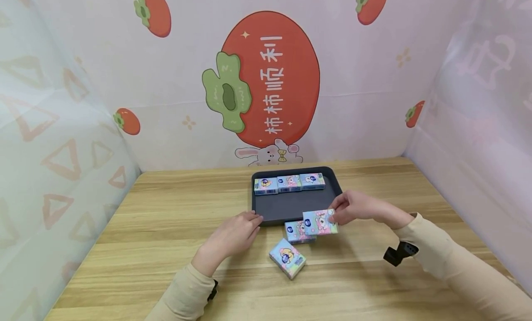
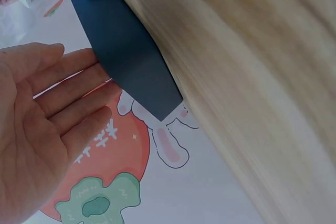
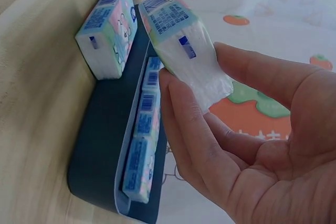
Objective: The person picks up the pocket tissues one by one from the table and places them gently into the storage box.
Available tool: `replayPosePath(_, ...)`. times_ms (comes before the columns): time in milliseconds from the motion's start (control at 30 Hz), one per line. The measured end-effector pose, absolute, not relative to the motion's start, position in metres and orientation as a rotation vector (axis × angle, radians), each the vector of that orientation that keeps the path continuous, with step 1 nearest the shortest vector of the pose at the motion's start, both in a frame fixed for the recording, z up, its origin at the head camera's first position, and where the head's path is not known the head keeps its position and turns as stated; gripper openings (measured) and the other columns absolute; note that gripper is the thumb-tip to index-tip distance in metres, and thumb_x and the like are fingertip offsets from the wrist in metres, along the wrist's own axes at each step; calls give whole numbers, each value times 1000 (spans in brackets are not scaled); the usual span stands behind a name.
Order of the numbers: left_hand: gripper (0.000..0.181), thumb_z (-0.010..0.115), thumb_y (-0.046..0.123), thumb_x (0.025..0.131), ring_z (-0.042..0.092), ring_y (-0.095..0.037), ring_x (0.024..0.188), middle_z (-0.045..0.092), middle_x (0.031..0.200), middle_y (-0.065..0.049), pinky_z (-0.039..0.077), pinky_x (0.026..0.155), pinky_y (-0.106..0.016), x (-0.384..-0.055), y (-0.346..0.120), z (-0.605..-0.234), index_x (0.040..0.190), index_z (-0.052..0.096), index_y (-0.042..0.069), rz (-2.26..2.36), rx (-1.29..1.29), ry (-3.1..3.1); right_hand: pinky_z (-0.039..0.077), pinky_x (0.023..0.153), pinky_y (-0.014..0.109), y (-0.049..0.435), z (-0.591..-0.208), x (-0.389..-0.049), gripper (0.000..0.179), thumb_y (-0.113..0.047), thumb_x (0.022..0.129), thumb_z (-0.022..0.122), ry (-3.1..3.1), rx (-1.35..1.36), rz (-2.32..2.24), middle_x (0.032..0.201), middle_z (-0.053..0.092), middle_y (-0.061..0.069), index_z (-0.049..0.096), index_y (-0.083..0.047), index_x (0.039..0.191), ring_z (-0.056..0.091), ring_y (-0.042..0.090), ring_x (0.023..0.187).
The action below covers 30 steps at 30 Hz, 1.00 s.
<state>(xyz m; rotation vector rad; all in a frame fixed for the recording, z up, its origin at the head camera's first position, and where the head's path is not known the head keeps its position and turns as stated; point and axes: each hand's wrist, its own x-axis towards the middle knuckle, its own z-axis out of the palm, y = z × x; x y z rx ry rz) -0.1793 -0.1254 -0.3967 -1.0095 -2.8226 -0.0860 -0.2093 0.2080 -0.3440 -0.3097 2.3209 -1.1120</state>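
Observation:
My right hand [image 1: 353,207] pinches a tissue pack [image 1: 319,222] between thumb and fingers, above the front right of a dark tray [image 1: 272,210]. The right wrist view shows the held pack [image 3: 181,43] tilted, its white end toward the palm. My left hand [image 1: 232,233] rests at the tray's front left corner; its fingers [image 2: 79,95] are straight and touch the tray wall [image 2: 131,61]. In the tray, three tissue packs [image 1: 288,183] form a row along the back. Just in front of the tray lies another pack [image 1: 294,234], partly hidden by the held one.
A further tissue pack [image 1: 287,258] lies at an angle on the wooden table [image 1: 178,210], nearer to me. Behind the table hangs a printed backdrop [image 1: 166,85] with persimmons and a rabbit; patterned sheets also stand at both sides.

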Motion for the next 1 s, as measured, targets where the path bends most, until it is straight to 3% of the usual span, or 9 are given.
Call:
replayPosePath(633, 28, 57, 16, 94, 62, -28, 112, 66, 117, -15, 53, 95, -39, -181, -126, -398, 115, 67, 1, -114, -1027, -2796, 59, 82, 39, 193, -337, -238, 33, -24, 82, 73, 2387, -334, -1049, 92, 69, 9, 65, 2, 101, 70, 19, 85)
replayPosePath(1000, 27, 58, 16, 93, 62, -28, 111, 66, 116, -15, 53, 95, -38, -181, -126, -398, 114, 67, 1, -111, -1031, -2788, 60, 78, 33, 180, -337, -255, 36, -26, 82, 74, 2418, -309, -974, 94, 67, 11, 65, 1, 104, 69, 15, 77)
